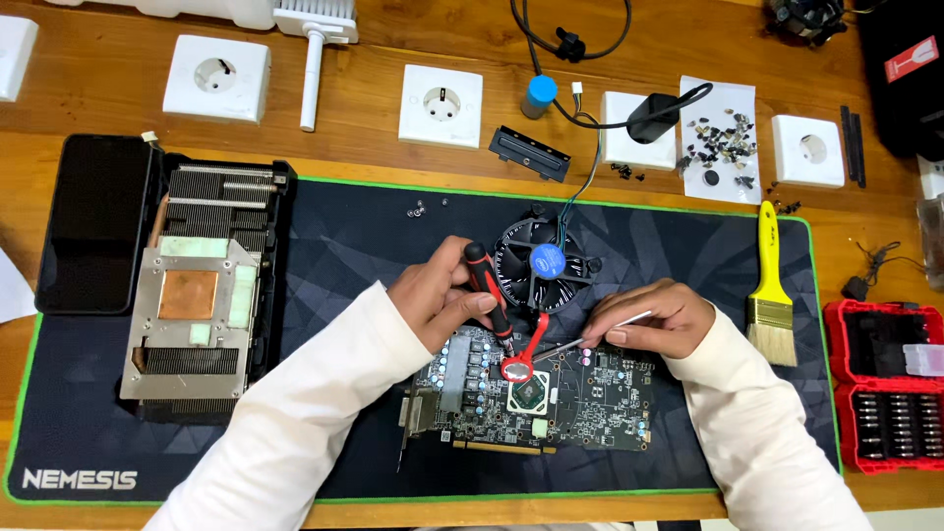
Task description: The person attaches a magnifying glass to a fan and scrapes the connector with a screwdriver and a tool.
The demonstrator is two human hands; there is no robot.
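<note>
A bare graphics card circuit board (pixel 580 403) lies on the dark desk mat (pixel 374 236), its square chip (pixel 529 392) showing. My left hand (pixel 440 300) grips a red-and-black screwdriver (pixel 489 295), tip down at the board's upper edge. My right hand (pixel 651 320) holds silver tweezers (pixel 590 337) that point left toward the chip. A red magnifier-like ring tool (pixel 523 359) rests on the board between the two tips. Both sleeves are white.
A heatsink with a copper plate (pixel 202 295) and a black cover (pixel 93 224) sit on the left. A round cooler fan (pixel 543 264) is behind the board. A yellow brush (pixel 771 285), red bit case (pixel 890 383), white sockets (pixel 441 105) and loose screws (pixel 721 138) surround the mat.
</note>
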